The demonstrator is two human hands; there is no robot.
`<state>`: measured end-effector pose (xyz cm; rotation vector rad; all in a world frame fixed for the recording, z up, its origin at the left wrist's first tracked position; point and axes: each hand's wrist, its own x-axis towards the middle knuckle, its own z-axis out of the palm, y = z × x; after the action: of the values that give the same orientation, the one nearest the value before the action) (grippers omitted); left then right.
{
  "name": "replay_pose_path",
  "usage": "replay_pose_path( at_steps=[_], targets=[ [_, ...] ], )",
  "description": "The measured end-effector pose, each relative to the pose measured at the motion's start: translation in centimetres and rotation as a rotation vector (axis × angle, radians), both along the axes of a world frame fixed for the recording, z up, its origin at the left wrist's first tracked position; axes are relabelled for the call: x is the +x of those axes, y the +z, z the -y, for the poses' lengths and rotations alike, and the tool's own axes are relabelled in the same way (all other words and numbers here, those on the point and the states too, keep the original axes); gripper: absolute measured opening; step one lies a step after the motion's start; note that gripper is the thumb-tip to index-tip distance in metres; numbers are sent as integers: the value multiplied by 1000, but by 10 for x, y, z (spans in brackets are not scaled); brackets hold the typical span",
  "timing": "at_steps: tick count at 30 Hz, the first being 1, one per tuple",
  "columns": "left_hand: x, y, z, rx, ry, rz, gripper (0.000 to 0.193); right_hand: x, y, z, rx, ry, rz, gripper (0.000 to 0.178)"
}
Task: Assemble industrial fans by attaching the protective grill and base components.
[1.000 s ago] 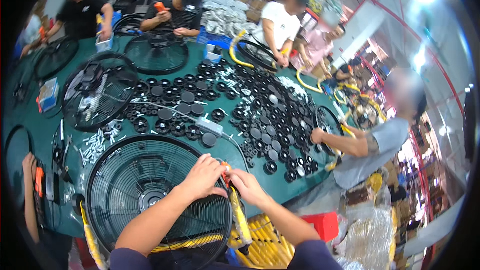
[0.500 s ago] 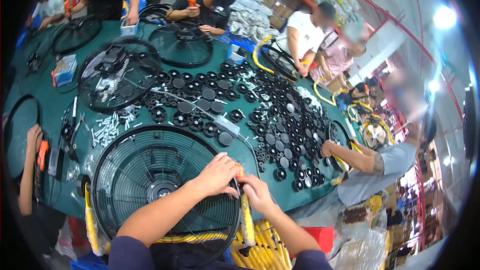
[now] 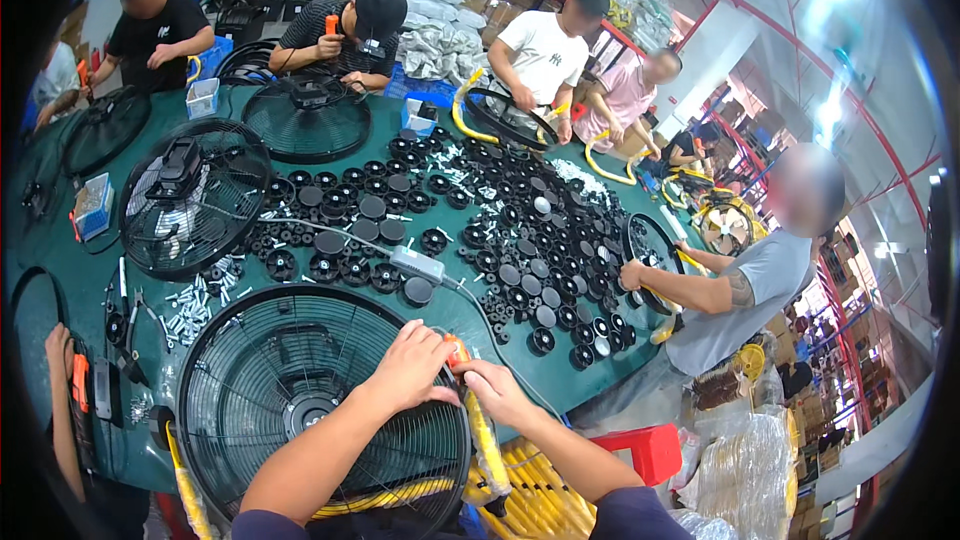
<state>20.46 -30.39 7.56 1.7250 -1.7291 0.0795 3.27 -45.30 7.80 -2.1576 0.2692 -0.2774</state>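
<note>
Fan: a large, round, black unit with a wire guard (image 3: 250, 380), lying at the near edge of the green table (image 3: 550, 382), partly beneath the person's left forearm.
Left hand (image 3: 412, 368): at the fan's right rim, fingers together and bent beside an orange object (image 3: 457, 351), thumb extended; whether the fingertips close on anything cannot be told.
Right hand (image 3: 497, 392): thumb side against the orange object, fingers curled in a narrow grip; what they enclose is hidden.
Yellow tubes: one plastic-wrapped, below the right hand (image 3: 486, 448); another at the fan's left side (image 3: 187, 480).
Beyond the rim: a grey box on a cable (image 3: 417, 263), and many round black parts (image 3: 525, 240).
Left of the fan: loose silver screws (image 3: 187, 312) and pliers (image 3: 152, 315).
Right margin: a co-worker in a grey shirt (image 3: 770, 285), hands at a black ring (image 3: 632, 230).
Lower right: a red bin (image 3: 650, 452).
</note>
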Motion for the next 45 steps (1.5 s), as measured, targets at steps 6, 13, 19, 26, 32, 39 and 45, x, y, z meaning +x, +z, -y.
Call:
replay_pose_path(
  at_steps=[6,13,19,26,32,39,45],
  targets=[
    [1,-3,-3,38,33,33,82,45,12,28,141,51,-760,43],
    [-1,6,-2,32,23,3,81,-7,2,1,12,-67,-62,49],
    [2,4,-4,19,23,14,82,-52,-2,-54,339,-176,-94,72],
    [1,7,-5,48,20,34,82,-37,26,-20,39,-64,34,61],
    [0,0,1,30,1,-23,80,18,7,12,-22,58,-119,37],
    [2,1,-8,21,25,-33,79,17,16,4,-134,37,-205,40],
    [0,0,3,46,0,33,82,16,-21,35,-138,273,-126,36]
  ],
)
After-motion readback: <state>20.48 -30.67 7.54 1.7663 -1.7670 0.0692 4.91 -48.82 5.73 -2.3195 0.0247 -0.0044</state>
